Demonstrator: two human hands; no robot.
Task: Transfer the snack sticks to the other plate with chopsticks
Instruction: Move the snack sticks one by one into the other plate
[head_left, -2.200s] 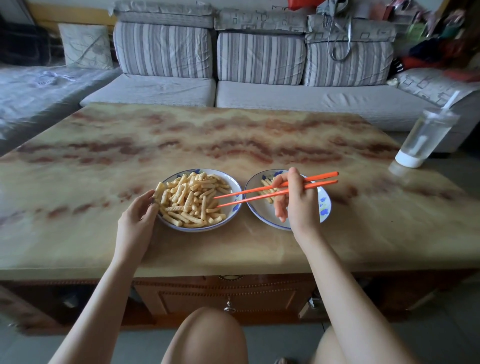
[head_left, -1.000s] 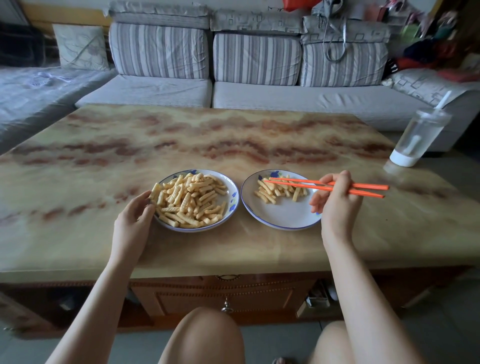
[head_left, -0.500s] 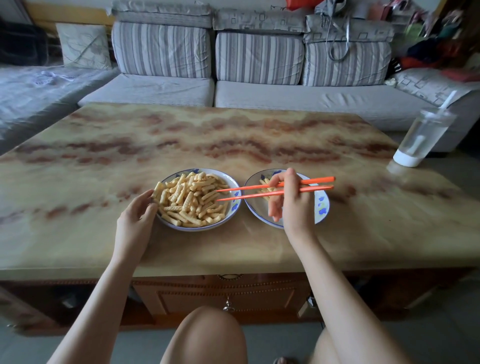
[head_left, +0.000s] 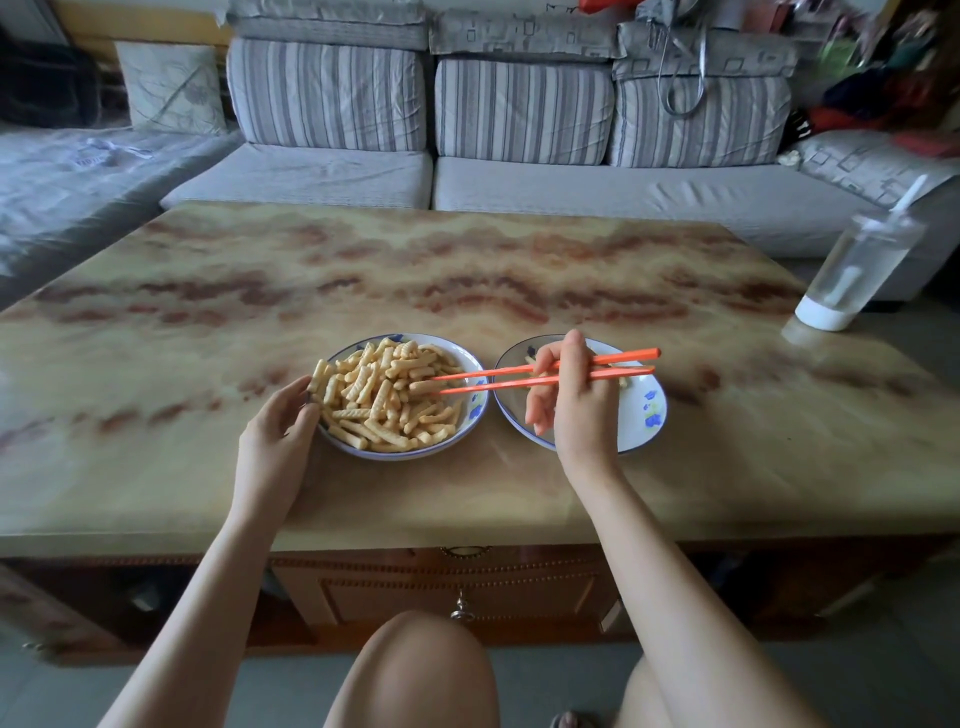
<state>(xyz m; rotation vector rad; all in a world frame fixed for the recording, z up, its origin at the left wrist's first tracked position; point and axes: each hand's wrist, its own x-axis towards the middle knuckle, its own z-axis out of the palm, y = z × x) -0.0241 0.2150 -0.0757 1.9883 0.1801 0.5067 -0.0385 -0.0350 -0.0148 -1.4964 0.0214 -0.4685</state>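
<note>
Two white plates with blue rims sit side by side near the table's front edge. The left plate (head_left: 480, 402) is heaped with ridged yellow snack sticks (head_left: 382, 400). The right plate (head_left: 641, 415) holds a few sticks, mostly hidden behind my right hand (head_left: 574, 402). That hand grips a pair of orange chopsticks (head_left: 519, 376), which point left. Their tips pinch one snack stick (head_left: 423, 386) over the right side of the pile. My left hand (head_left: 278, 439) holds the left plate's left rim with curled fingers.
The marble-patterned table (head_left: 467, 291) stretches far behind the plates. A clear tumbler with a straw (head_left: 857, 275) stands at the right edge. A grey striped sofa (head_left: 519, 135) lies beyond. My knees are below the table front.
My right hand swung the chopsticks from the right plate back over the left plate, and the tips have closed on a snack stick. My left hand stayed on the rim.
</note>
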